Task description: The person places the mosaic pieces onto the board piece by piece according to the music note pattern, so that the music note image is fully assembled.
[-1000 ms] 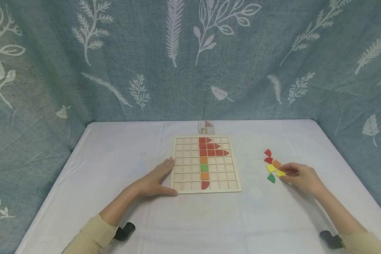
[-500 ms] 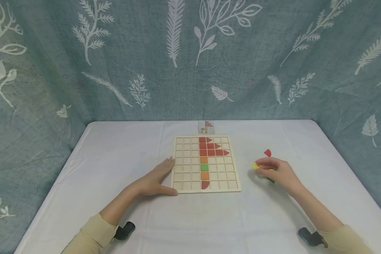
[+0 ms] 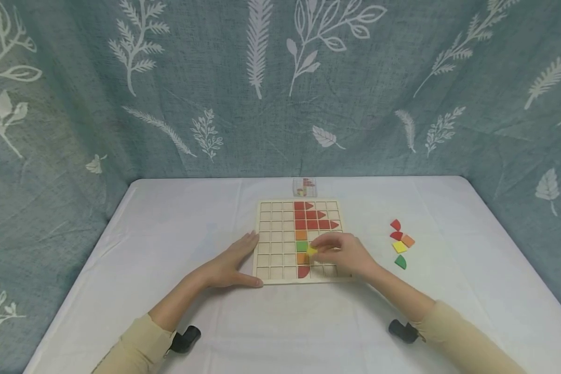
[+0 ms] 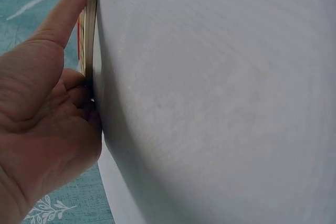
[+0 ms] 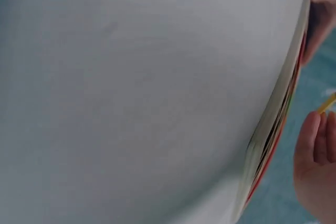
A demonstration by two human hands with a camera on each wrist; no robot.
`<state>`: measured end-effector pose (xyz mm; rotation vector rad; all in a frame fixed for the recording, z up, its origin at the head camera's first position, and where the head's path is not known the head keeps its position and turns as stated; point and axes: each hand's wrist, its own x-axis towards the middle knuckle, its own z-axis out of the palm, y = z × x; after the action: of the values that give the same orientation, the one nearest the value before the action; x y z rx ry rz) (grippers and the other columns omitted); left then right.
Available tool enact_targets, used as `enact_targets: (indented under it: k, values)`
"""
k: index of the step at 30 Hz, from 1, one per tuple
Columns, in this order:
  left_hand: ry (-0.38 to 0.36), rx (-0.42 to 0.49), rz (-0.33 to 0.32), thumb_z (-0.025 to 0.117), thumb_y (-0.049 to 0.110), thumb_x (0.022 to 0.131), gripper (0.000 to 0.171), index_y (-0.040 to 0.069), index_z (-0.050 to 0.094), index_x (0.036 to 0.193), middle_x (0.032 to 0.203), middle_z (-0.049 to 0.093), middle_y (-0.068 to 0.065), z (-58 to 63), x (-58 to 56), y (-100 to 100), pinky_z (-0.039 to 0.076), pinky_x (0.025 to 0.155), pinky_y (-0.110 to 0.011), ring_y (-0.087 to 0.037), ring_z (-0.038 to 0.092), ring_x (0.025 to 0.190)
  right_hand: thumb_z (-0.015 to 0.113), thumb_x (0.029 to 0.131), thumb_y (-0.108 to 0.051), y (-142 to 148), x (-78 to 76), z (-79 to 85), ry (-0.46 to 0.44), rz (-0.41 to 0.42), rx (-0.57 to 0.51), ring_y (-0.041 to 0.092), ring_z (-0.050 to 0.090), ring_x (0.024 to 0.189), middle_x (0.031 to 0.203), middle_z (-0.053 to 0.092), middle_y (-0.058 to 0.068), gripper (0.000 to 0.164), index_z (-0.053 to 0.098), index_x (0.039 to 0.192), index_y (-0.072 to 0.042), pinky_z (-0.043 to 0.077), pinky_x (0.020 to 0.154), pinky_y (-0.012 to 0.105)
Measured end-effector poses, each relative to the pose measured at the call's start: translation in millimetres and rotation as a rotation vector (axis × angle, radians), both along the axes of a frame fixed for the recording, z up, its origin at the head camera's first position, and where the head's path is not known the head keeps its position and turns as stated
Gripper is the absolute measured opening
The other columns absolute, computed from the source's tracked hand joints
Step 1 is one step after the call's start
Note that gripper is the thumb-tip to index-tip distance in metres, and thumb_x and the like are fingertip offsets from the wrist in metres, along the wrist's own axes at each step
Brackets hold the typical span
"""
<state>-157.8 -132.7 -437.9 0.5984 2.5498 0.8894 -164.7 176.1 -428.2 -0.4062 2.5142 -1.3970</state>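
A wooden grid board (image 3: 277, 244) lies on the table, with red, orange and green pieces set in its cells. My right hand (image 3: 343, 253) is over the board and pinches a yellow square tile (image 3: 311, 251) between thumb and fingertips. In the right wrist view the yellow tile (image 5: 327, 102) shows at the fingertips, raised above the board. At the board's left side my left hand (image 3: 226, 266) rests, fingers extended against the edge and thumb at the near-left corner. The left wrist view shows the left thumb (image 4: 65, 14) lying along the board's side.
Loose pieces lie on the table's right: two red rounded pieces (image 3: 395, 225), an orange square (image 3: 408, 240), a yellow square (image 3: 399, 246) and a green rounded piece (image 3: 401, 262). Behind the board is a small pattern card (image 3: 305, 187). A patterned curtain (image 3: 215, 88) hangs behind the white table (image 3: 191, 218).
My right hand has picked up the yellow tile from the loose pieces and carried it left over the board. The left hand stays at the board's edge.
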Motion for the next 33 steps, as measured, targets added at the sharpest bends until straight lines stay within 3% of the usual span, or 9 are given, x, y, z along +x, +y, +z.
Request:
enact_targets:
  k: [6, 14, 21, 25, 29, 33]
  values:
    - [0.000, 0.013, -0.013, 0.081, 0.047, 0.074, 0.114, 0.000, 0.015, 0.155, 0.162, 0.008, -0.016, 0.1, -0.4, -1, 0.008, 0.119, -0.050, -0.033, 0.004, 0.149, 0.081, 0.080, -0.027, -31, -5.4, -4.0, 0.082, 0.121, 0.091, 0.011, 0.066, 0.089, 0.093, 0.069, -0.011, 0.019, 0.074, 0.097, -0.021, 0.055, 0.082, 0.032]
    - [-0.008, 0.017, -0.021, 0.080, 0.047, 0.075, 0.114, 0.001, 0.014, 0.155, 0.162, 0.007, -0.016, -0.7, -1.1, -1, 0.008, 0.119, -0.050, -0.033, 0.003, 0.149, 0.080, 0.081, -0.014, -47, -12.2, -7.1, 0.310, 0.257, 0.171, 0.007, 0.063, 0.085, 0.086, 0.071, -0.011, 0.009, 0.076, 0.089, -0.014, 0.053, 0.081, 0.029]
    - [-0.006, 0.019, -0.014, 0.081, 0.047, 0.074, 0.115, 0.001, 0.015, 0.155, 0.162, 0.007, -0.016, -0.7, -1.4, -1, 0.008, 0.119, -0.050, -0.033, 0.003, 0.149, 0.075, 0.085, -0.009, -48, -11.2, -5.2, 0.337, 0.322, 0.172, 0.005, 0.065, 0.088, 0.088, 0.071, -0.012, 0.007, 0.077, 0.089, -0.015, 0.054, 0.084, 0.027]
    - [-0.009, 0.016, -0.009, 0.081, 0.047, 0.073, 0.115, 0.001, 0.015, 0.155, 0.162, 0.007, -0.016, -0.7, -0.9, -1, 0.008, 0.119, -0.050, -0.033, 0.003, 0.149, 0.075, 0.087, -0.015, -45, -9.0, -2.3, 0.265, 0.271, 0.164, 0.004, 0.065, 0.092, 0.091, 0.071, -0.014, 0.008, 0.077, 0.094, -0.018, 0.054, 0.086, 0.027]
    - [-0.007, 0.010, -0.002, 0.081, 0.048, 0.073, 0.115, 0.001, 0.016, 0.155, 0.162, 0.008, -0.016, -1.1, -0.4, -1, 0.008, 0.119, -0.051, -0.033, 0.004, 0.149, 0.074, 0.088, -0.022, -34, -7.3, 2.8, 0.120, 0.145, 0.076, 0.009, 0.065, 0.098, 0.099, 0.071, -0.011, 0.012, 0.077, 0.099, -0.018, 0.055, 0.088, 0.030]
    - [0.000, 0.000, 0.003, 0.081, 0.049, 0.072, 0.115, 0.001, 0.016, 0.155, 0.162, 0.009, -0.015, -1.9, -0.7, -1, 0.009, 0.119, -0.050, -0.032, 0.005, 0.149, 0.072, 0.090, -0.028, -13, -6.6, 9.9, 0.031, 0.020, 0.008, 0.014, 0.064, 0.104, 0.106, 0.071, -0.006, 0.020, 0.076, 0.106, -0.017, 0.053, 0.091, 0.037]
